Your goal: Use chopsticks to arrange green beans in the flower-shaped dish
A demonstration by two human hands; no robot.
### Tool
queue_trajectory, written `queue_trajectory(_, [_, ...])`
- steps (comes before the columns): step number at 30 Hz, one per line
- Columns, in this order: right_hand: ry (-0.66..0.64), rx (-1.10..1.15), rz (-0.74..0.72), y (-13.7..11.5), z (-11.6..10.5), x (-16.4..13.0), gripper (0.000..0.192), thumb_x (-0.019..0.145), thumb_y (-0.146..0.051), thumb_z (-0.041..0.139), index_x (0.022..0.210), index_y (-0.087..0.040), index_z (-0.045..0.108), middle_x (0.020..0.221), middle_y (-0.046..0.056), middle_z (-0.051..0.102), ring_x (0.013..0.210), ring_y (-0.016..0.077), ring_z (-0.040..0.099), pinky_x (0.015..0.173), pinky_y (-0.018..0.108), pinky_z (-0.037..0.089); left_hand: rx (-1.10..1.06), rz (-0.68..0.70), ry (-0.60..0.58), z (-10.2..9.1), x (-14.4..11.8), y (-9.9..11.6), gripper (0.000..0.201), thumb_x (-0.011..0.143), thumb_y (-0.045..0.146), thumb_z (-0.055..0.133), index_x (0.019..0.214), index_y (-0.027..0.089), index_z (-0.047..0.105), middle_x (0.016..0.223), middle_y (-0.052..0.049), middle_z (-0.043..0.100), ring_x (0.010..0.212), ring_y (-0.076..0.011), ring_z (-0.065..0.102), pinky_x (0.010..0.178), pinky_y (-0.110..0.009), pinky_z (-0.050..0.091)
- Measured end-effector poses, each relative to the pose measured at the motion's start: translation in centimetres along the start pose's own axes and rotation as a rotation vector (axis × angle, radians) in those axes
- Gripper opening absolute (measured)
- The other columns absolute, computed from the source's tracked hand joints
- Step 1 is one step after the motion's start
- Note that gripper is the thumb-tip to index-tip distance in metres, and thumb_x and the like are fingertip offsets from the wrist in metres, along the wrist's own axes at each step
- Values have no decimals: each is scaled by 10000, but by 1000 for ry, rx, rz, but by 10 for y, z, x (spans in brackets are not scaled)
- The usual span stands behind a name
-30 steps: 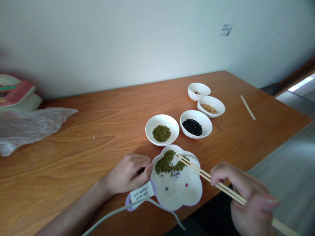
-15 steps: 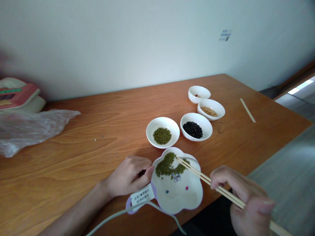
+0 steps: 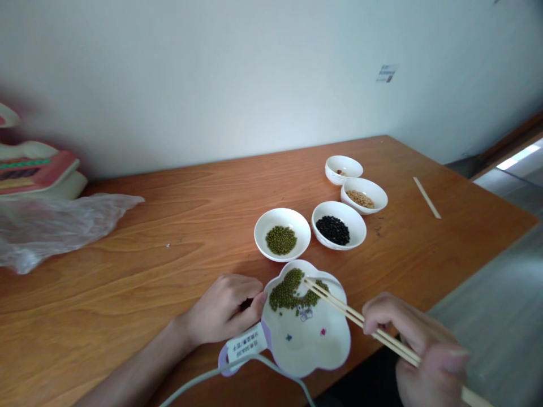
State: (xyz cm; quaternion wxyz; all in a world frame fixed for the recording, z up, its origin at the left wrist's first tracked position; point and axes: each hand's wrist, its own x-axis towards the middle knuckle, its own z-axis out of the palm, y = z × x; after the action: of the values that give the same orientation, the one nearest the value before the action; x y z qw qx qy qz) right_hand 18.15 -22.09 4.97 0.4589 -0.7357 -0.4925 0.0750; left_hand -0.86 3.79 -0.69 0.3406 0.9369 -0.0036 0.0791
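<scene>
The left hand (image 3: 231, 305) has its fingers curled, thumb and forefinger apparently pinching the left rim of the flower-shaped bowl (image 3: 305, 350), probably so that it stays steady on the wooden table (image 3: 203, 226). The right hand's (image 3: 418, 347) fingers close around a pair of wooden chopsticks (image 3: 339, 302), held well back from the tips, which likely leaves the bowl's far part uncovered. The tips come close together among the mung beans (image 3: 285, 294); whether they grip one, I cannot tell.

That bowl sits at the near edge, its beans gathered at the far side and its near half bare; a cord (image 3: 212, 372) crosses its labelled handle. Just beyond stands a white bowl (image 3: 271, 219) of mung beans, close enough for a short reach. To its right, a second (image 3: 355, 220) holds black beans; farther, a third (image 3: 374, 189) holds pale yellow beans; the farthest (image 3: 353, 166) has a few reddish-brown bits.
</scene>
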Motion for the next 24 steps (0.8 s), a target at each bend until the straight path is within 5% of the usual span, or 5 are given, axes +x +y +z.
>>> queue_trajectory(6, [47, -3, 33, -6, -5, -4, 885, 886, -788, -1, 677, -227, 652, 671, 77, 668, 588, 197, 634, 508, 308, 491, 9, 2, 5, 0, 0, -1, 325, 1032, 214, 413, 714, 175, 460, 642, 15, 496, 590, -100, 439, 594, -277, 316])
queue_trajectory(16, [347, 15, 47, -33, -4, 21, 847, 876, -824, 109, 675, -250, 699, 714, 91, 696, 709, 248, 698, 586, 326, 515, 7, 9, 11, -1, 1, 0, 332, 1040, 234, 395, 717, 177, 447, 642, 12, 496, 592, -100, 438, 597, -272, 306])
queue_trajectory(24, [239, -19, -11, -27, -4, 13, 844, 895, -796, 91, 637, -246, 676, 666, 50, 709, 596, 191, 672, 525, 277, 510, 27, 36, 33, -1, 2, 1, 337, 1035, 226, 407, 712, 177, 493, 650, 7, 526, 589, -106, 454, 599, -273, 334])
